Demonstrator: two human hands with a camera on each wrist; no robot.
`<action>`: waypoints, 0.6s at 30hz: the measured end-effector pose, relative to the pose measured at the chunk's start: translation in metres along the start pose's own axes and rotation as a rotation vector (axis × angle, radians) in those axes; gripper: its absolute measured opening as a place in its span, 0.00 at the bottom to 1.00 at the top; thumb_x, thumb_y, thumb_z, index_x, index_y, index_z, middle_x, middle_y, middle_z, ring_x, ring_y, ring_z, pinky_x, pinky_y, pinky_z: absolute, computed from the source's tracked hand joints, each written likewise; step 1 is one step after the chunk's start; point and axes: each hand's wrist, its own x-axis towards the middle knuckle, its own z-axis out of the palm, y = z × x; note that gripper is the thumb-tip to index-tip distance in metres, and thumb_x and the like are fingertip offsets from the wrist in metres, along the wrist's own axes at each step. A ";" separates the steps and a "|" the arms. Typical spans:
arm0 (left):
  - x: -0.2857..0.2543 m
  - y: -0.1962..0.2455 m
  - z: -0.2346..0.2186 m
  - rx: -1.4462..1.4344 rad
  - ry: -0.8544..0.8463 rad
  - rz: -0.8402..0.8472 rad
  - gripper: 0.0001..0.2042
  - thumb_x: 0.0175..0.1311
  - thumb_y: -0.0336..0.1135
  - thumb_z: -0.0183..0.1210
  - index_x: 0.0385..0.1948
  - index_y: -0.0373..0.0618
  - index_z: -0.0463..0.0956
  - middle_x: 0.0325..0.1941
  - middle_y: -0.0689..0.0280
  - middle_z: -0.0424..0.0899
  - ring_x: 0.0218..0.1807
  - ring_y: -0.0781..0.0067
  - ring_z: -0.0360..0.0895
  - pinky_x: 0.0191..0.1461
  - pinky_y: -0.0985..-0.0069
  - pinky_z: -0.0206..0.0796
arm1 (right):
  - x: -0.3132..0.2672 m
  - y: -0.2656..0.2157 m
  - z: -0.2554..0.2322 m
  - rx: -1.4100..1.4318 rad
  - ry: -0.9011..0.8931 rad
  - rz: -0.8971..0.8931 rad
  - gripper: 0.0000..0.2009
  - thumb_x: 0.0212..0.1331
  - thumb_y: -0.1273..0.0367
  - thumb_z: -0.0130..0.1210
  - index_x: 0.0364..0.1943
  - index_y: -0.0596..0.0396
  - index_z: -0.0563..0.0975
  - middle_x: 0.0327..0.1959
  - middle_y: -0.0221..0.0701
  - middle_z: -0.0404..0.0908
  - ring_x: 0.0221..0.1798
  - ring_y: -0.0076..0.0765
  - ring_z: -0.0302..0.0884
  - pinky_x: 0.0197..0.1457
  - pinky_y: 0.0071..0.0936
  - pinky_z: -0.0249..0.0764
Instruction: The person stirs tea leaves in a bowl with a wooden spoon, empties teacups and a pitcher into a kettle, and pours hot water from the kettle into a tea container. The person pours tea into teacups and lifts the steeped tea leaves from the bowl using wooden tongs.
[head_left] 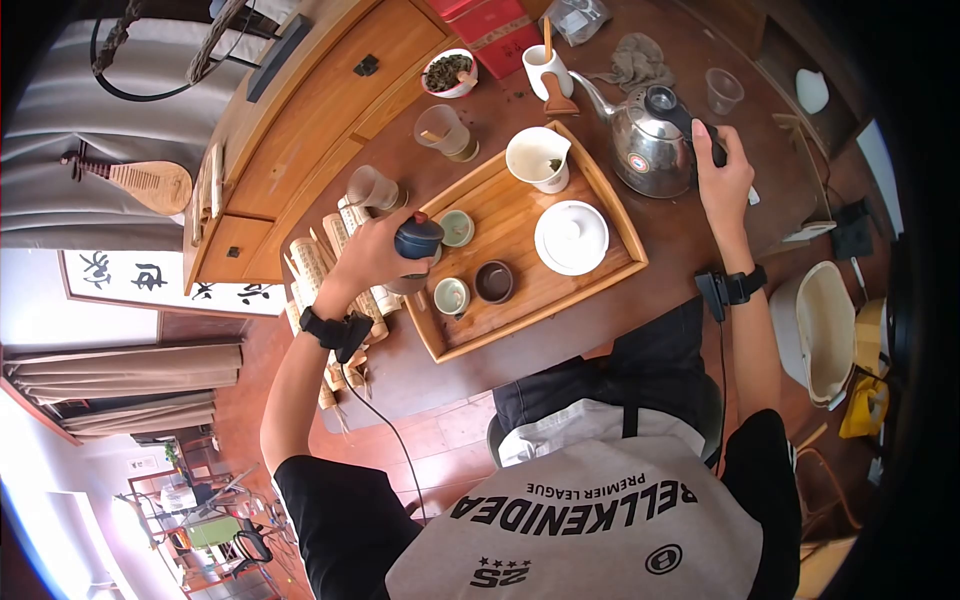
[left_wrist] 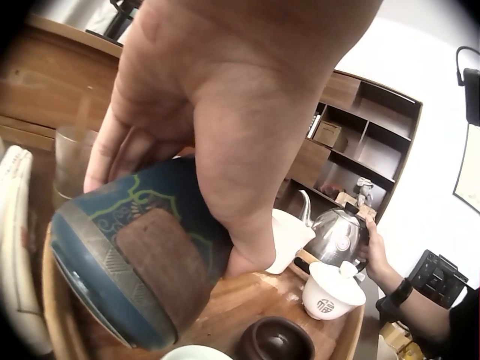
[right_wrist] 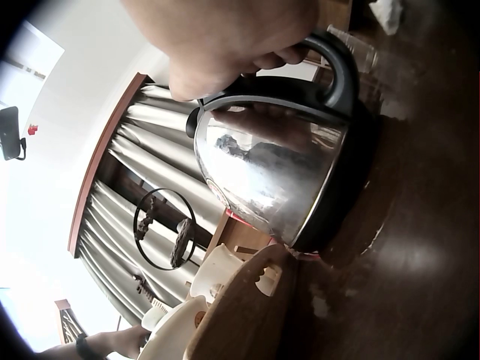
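Observation:
My left hand (head_left: 372,252) grips a dark blue canister (head_left: 418,236) over the left end of a wooden tray (head_left: 540,335); the left wrist view shows the canister (left_wrist: 142,255) tilted, with green line patterns and a brown label. My right hand (head_left: 725,180) holds the black handle of a steel kettle (head_left: 650,150), which stands right of the tray. On the tray are a white lidded bowl (head_left: 571,238), a white pitcher (head_left: 537,160), a dark cup (head_left: 494,282) and pale green cups (head_left: 452,296).
Behind the tray stand glasses (head_left: 447,135), a bowl of dried leaves (head_left: 450,74), a white holder (head_left: 546,72) and red boxes (head_left: 492,35). Bamboo scrolls (head_left: 340,260) lie at the left. A crumpled cloth (head_left: 640,62) and a small clear cup (head_left: 724,90) are beyond the kettle.

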 end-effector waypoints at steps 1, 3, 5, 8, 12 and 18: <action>0.001 0.001 0.000 0.001 -0.002 0.001 0.29 0.45 0.44 0.72 0.52 0.45 0.75 0.41 0.52 0.86 0.47 0.47 0.83 0.52 0.63 0.74 | 0.000 0.001 0.000 0.000 0.001 0.002 0.20 0.63 0.55 0.65 0.32 0.60 0.78 0.18 0.30 0.75 0.23 0.17 0.67 0.28 0.21 0.67; 0.002 0.001 -0.001 -0.003 -0.015 0.003 0.29 0.45 0.44 0.72 0.52 0.45 0.76 0.41 0.52 0.86 0.48 0.47 0.83 0.53 0.62 0.74 | 0.000 0.002 0.000 -0.007 -0.004 -0.011 0.20 0.63 0.55 0.65 0.32 0.61 0.78 0.18 0.30 0.76 0.23 0.17 0.68 0.29 0.21 0.68; 0.004 0.002 -0.001 -0.001 -0.025 0.001 0.29 0.45 0.44 0.72 0.52 0.45 0.75 0.42 0.52 0.86 0.48 0.46 0.83 0.53 0.62 0.73 | 0.000 0.002 0.000 0.006 0.000 -0.017 0.20 0.63 0.55 0.65 0.33 0.61 0.78 0.19 0.30 0.76 0.23 0.17 0.68 0.29 0.21 0.68; 0.006 0.004 -0.002 -0.001 -0.042 -0.002 0.30 0.45 0.45 0.72 0.52 0.45 0.75 0.42 0.52 0.85 0.48 0.46 0.83 0.53 0.62 0.73 | 0.000 0.004 0.001 0.014 0.002 -0.024 0.20 0.63 0.55 0.65 0.33 0.61 0.77 0.19 0.30 0.76 0.24 0.17 0.69 0.29 0.21 0.68; 0.008 0.006 -0.004 -0.007 -0.058 0.003 0.30 0.45 0.45 0.72 0.52 0.45 0.75 0.43 0.52 0.85 0.49 0.47 0.82 0.53 0.62 0.73 | 0.000 0.006 0.000 0.002 -0.009 -0.017 0.20 0.63 0.55 0.65 0.33 0.61 0.77 0.19 0.31 0.76 0.24 0.17 0.69 0.29 0.21 0.68; 0.011 0.006 -0.005 0.020 -0.080 0.001 0.30 0.45 0.45 0.72 0.53 0.45 0.75 0.44 0.52 0.85 0.49 0.47 0.82 0.54 0.61 0.73 | 0.000 0.008 0.002 0.006 0.001 -0.011 0.19 0.63 0.54 0.65 0.33 0.59 0.78 0.18 0.30 0.75 0.23 0.17 0.68 0.28 0.22 0.67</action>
